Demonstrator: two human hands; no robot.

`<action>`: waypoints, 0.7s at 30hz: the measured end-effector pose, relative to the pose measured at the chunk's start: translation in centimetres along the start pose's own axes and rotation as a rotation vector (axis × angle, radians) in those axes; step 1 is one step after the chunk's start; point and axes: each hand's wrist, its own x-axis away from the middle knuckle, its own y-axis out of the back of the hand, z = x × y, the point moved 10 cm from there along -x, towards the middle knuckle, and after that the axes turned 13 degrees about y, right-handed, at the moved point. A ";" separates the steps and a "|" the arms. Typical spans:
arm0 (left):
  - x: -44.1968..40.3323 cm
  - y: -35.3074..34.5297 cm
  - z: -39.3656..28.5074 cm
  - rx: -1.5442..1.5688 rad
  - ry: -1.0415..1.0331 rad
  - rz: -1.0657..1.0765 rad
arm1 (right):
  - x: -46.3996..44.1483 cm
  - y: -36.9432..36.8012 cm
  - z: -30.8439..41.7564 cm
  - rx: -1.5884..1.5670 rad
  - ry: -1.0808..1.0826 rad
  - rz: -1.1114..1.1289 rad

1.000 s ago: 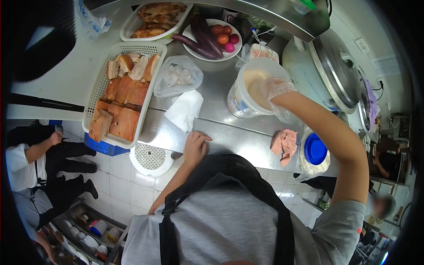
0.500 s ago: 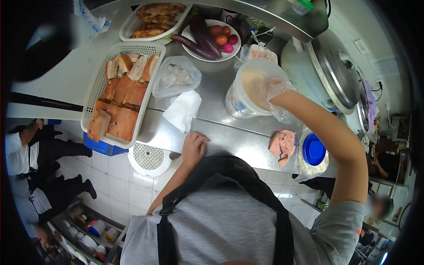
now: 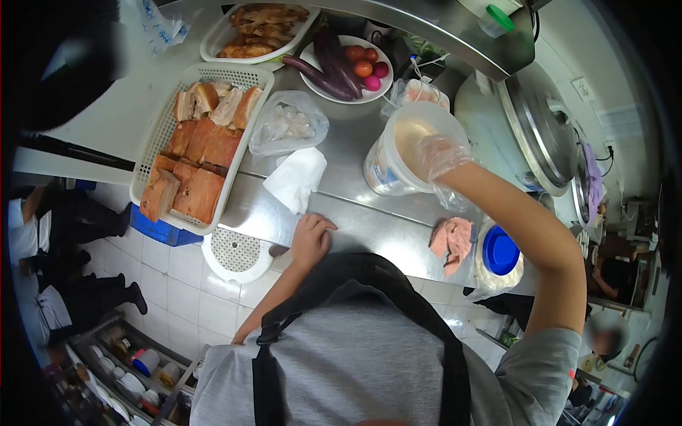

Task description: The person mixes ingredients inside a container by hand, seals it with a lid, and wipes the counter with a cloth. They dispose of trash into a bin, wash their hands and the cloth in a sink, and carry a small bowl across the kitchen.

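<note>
My right hand (image 3: 442,157), in a clear plastic glove, reaches inside the rim of a white translucent bucket (image 3: 387,167) with pale contents. Its fingers are blurred by the plastic, so I cannot make out whether they hold anything. At the steel table's front edge rests my left hand (image 3: 311,234), fingers loosely apart and holding nothing. Just beyond it lies a white cloth (image 3: 297,177), with a clear bag of whitish pieces (image 3: 288,122) behind. A pink cloth (image 3: 452,243) sits right of centre, beside a blue lid (image 3: 501,250).
A basket (image 3: 264,82) of meat slabs stands left, a tray (image 3: 206,50) of cooked meat behind it. A plate (image 3: 386,53) bears eggplants and tomatoes. A large lidded pot (image 3: 490,128) is at right. Other people (image 3: 64,227) stand at far left; another person (image 3: 607,334) is at right.
The view has shifted slightly. My right hand has risen a little within the bucket's mouth. My left hand stays at the table edge, and the people at left have shifted.
</note>
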 end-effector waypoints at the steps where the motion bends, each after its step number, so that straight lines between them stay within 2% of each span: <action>1: 0.0 -0.1 0.1 -0.004 0.000 0.003 | 0.3 0.7 1.4 0.024 0.056 0.010; 4: 0.0 -0.1 0.0 -0.015 0.007 0.015 | 0.9 4.1 5.2 0.114 0.257 0.067; 7: 0.0 0.0 -0.3 -0.013 -0.003 0.005 | 0.4 5.7 5.5 0.119 0.277 0.031; 13: 0.0 -0.1 -0.1 -0.019 -0.006 0.006 | -2.8 3.7 0.1 0.105 0.066 -0.164; 16: 0.0 -0.1 0.0 -0.001 -0.011 -0.001 | -2.5 1.0 -0.8 0.253 0.024 -0.028; 18: 0.1 -0.1 0.2 -0.004 -0.010 0.002 | -2.4 0.8 -0.7 0.256 -0.002 -0.020; 21: 0.1 -0.1 0.3 0.003 -0.006 0.007 | -2.3 2.3 -0.9 0.105 -0.120 -0.178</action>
